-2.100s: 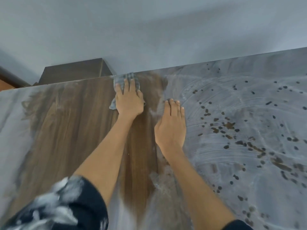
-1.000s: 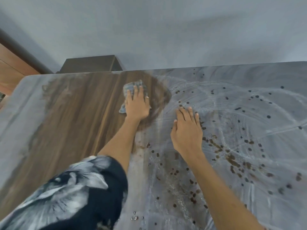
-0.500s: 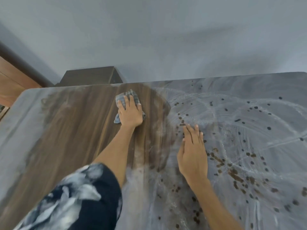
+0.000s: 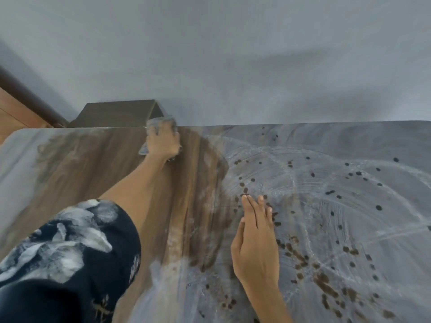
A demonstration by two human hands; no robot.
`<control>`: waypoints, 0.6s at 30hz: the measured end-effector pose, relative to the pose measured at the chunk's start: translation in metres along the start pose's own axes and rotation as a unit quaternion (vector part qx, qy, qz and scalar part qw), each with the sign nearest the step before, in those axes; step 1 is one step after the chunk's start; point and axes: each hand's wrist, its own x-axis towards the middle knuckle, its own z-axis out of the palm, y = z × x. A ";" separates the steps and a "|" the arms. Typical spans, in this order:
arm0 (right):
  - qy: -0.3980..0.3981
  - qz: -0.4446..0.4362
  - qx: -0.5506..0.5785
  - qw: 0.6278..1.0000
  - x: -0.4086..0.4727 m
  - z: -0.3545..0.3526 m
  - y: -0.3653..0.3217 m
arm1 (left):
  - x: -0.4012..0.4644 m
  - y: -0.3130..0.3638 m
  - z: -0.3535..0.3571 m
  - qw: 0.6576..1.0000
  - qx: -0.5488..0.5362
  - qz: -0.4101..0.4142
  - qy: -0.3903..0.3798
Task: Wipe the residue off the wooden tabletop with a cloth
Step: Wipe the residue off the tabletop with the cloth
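Observation:
The wooden tabletop [image 4: 98,169] shows bare brown wood on its left part. A grey-white film of residue [image 4: 338,206] with dark spots covers its right part and its far left edge. My left hand [image 4: 163,143] presses a small grey cloth [image 4: 158,123] flat against the table's far edge, and the cloth sticks out beyond my fingertips. With straight fingers, my right hand [image 4: 255,238] rests flat on the residue, nearer to me, where wiped wood meets film.
A dark wooden cabinet [image 4: 119,113] stands just behind the table's far left edge. A grey wall [image 4: 233,54] runs behind the table. At the far left is an orange-brown wooden panel [image 4: 14,113]. My patterned dark sleeve [image 4: 65,252] fills the lower left.
My left hand has pushed the cloth away from me to the table's far edge. My right hand has stayed flat on the residue, now nearer to me in view.

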 end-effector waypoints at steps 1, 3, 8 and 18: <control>-0.001 -0.001 -0.008 1.000 0.000 0.000 -0.001 | -0.006 0.017 0.005 0.998 -0.001 0.065 -0.006; -0.005 0.005 -0.019 1.000 0.000 -0.001 -0.001 | -0.030 0.052 0.017 0.976 -0.009 0.211 -0.057; -0.017 0.007 -0.054 0.998 0.001 -0.003 -0.003 | -0.105 0.079 0.026 0.931 0.043 0.353 -0.084; -0.053 -0.014 -0.128 0.990 0.002 -0.005 -0.007 | -0.071 0.020 0.031 0.985 0.037 0.167 -0.032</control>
